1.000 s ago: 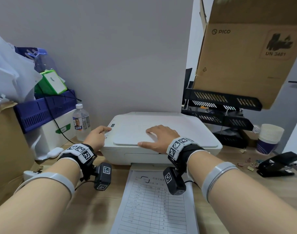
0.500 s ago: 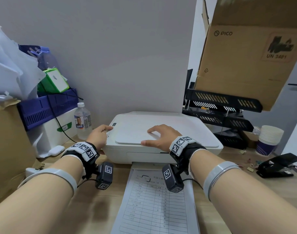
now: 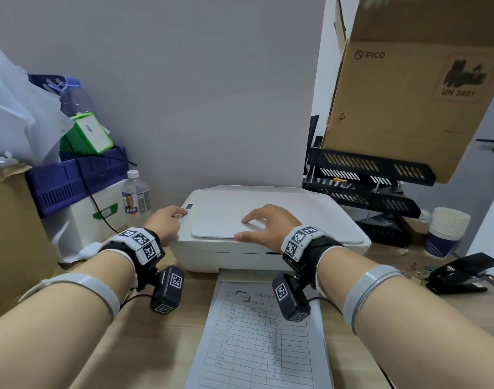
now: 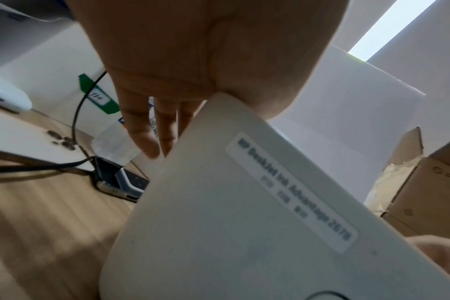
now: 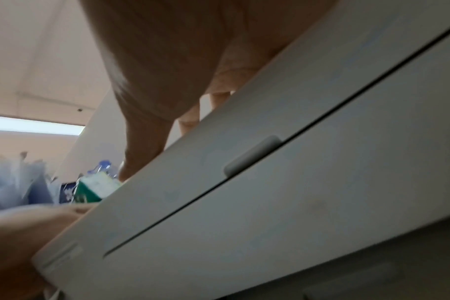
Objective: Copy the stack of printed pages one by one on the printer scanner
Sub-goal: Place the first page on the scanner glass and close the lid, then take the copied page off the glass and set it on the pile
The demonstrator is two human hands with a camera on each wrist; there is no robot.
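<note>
A white printer (image 3: pixel 335 220) stands at the back of the wooden desk with its scanner lid (image 3: pixel 226 217) down. My left hand (image 3: pixel 167 223) sits at the printer's front left corner, index fingertip touching the small control panel (image 3: pixel 189 206). In the left wrist view the left hand (image 4: pixel 193 60) shows straight fingers hanging past the printer's (image 4: pixel 244 223) corner. My right hand (image 3: pixel 268 226) lies spread flat on the lid, holding nothing. The right wrist view shows the right hand (image 5: pixel 167 71) above the printer's (image 5: pixel 270 203) front edge. A printed table page (image 3: pixel 257 338) lies on the desk below the printer's front.
A water bottle (image 3: pixel 135 196), a blue basket (image 3: pixel 71 178) and boxes crowd the left. Black letter trays (image 3: pixel 366 181) under a large cardboard box (image 3: pixel 408 88) stand at the right, with paper cups (image 3: pixel 445 231) and a black stapler (image 3: pixel 462 272). A phone (image 4: pixel 121 180) lies left of the printer.
Both hands keep their places on the printer. Only the head view has shifted slightly.
</note>
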